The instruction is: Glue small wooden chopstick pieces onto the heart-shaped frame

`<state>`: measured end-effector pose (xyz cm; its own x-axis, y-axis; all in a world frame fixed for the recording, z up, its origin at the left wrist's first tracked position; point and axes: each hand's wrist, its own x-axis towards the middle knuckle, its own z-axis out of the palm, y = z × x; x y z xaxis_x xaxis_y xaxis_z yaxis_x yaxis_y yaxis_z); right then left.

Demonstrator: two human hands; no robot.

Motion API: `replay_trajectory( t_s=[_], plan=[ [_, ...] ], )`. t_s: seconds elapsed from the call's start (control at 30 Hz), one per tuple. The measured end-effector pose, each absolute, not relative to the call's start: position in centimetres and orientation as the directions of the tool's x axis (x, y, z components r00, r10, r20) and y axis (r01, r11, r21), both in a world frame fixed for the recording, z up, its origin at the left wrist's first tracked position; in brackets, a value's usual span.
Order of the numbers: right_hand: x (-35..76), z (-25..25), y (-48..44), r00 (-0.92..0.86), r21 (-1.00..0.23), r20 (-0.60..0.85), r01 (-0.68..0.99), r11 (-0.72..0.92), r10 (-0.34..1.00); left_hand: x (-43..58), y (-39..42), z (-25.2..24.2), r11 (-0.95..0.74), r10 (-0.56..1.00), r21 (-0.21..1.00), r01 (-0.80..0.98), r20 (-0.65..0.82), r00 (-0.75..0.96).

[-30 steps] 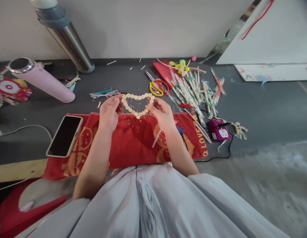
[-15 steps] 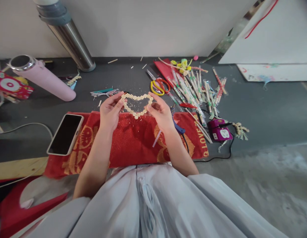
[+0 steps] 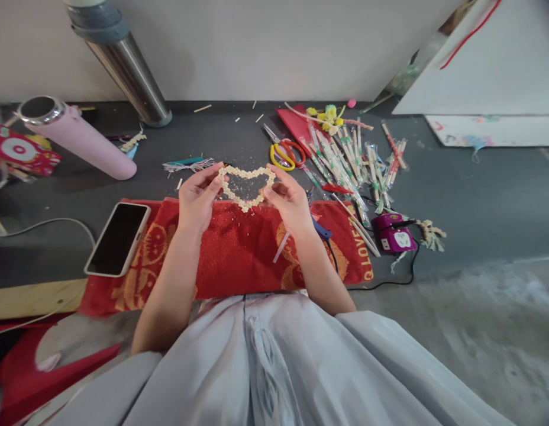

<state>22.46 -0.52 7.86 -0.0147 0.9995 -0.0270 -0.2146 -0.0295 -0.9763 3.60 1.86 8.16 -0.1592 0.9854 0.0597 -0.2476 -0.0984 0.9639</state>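
Between my two hands is a cream heart-shaped frame (image 3: 245,207) made of small knobbly pieces, its point towards me. My left hand (image 3: 199,195) pinches its left lobe between thumb and fingers. On the opposite lobe, my right hand (image 3: 288,200) has the same kind of pinch. Below the heart lies a red towel (image 3: 239,260) with orange patterns, sprinkled with pale crumbs. Partly hidden by my right wrist is a blue-handled tool with a black cord (image 3: 321,229). A clear stick (image 3: 281,247) rests on the towel beside that wrist.
Scissors (image 3: 287,155) with yellow and orange handles lie beyond my right hand, beside many wrapped sticks (image 3: 336,160). A purple box (image 3: 393,232) sits at the right. On the left are a phone (image 3: 118,239), a pink bottle (image 3: 79,139) and a steel flask (image 3: 128,71).
Almost nothing differs. Both hands keep hold of the heart in the same place; the whole view has shifted very slightly.
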Motion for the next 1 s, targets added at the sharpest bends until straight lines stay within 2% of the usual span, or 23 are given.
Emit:
replay_trajectory(
  t_s=[0.2, 0.37, 0.53, 1.0],
  plan=[
    [22.52, 7.83, -0.53, -0.019, -0.984, -0.029, -0.176, -0.032, 0.999, 3.61, 1.83, 8.18, -0.073, 0.984, 0.972, -0.224, 0.035, -0.172],
    [22.51, 7.52, -0.56, -0.029, -0.978, -0.014, -0.210, -0.020, 0.999, 3.49, 1.66, 8.27, -0.085, 0.989, 0.959, -0.270, 0.049, -0.138],
    [22.37, 7.70, -0.75, -0.040, -0.979, -0.037, -0.200, -0.044, 0.999, 3.62, 1.54, 8.43, -0.037, 0.991, 0.945, -0.326, -0.008, -0.134],
    [22.32, 7.12, -0.53, -0.009, -0.974, -0.031, -0.224, -0.032, 0.999, 3.68, 1.78, 8.47, -0.041, 0.989, 0.946, -0.321, -0.007, -0.145]
  ],
)
